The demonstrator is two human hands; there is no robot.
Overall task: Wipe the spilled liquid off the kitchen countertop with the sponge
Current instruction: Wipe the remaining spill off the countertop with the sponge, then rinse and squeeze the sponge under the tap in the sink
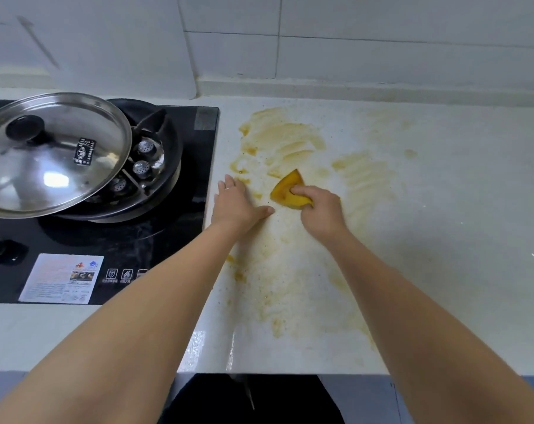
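Your right hand point(319, 209) grips the soft yellow sponge point(288, 189), its wedge tip pointing far. Your left hand point(239, 203) lies flat, fingers straight, on the speckled table point(443, 209) beside smeared orange liquid point(278, 133).

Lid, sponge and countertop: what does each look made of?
Lid: polished metal, probably stainless steel, judging by its mirror-like reflections; its knob looks like black plastic. Sponge: soft yellow foam, seemingly, since it bends under the right hand. Countertop: pale, glossy, finely speckled surface, possibly stone or composite; the picture cannot settle which.
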